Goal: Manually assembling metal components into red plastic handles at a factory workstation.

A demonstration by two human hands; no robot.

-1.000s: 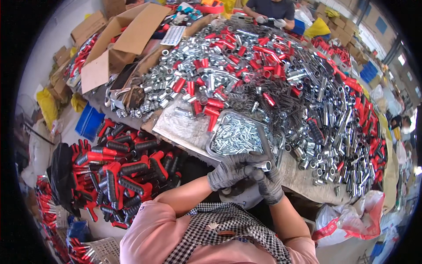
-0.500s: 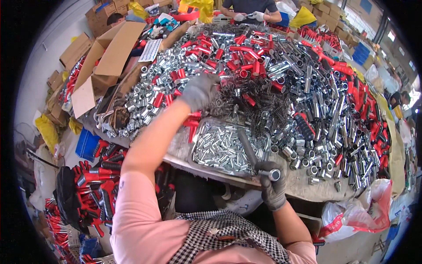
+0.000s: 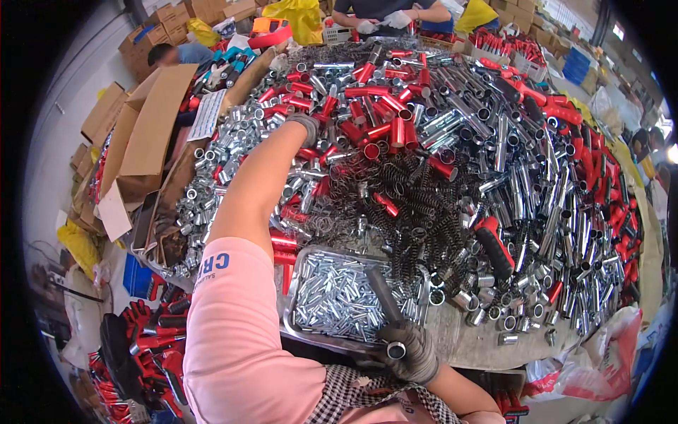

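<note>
My right hand [image 3: 418,355], in a grey glove, is closed around a dark metal rod [image 3: 383,293] that slants up over a metal tray [image 3: 291,319] of small silver pins. A silver tube end [image 3: 396,350] faces up at the same grip; whether it belongs to the rod I cannot tell. Stretched far forward, my gloved left hand [image 3: 304,127] is in the heap among red tubes [image 3: 330,106] and silver collars [image 3: 244,131]. Its fingers are mostly hidden, so any hold there does not show. Dark coil springs [image 3: 417,205] lie between the hands.
Chrome tubes [image 3: 503,141] and red-handled tools [image 3: 568,116] cover the table's right side. A black-and-red grip [image 3: 494,247] lies near the springs. An open cardboard box [image 3: 152,134] stands left. Opposite, a person's gloved hands [image 3: 385,22] are at work. More red tools [image 3: 152,346] lie lower left.
My left hand has gone farther forward and left, into the red tubes and collars. My right hand, still gripping the rod, has come lower and nearer the tray. The whole view has shifted.
</note>
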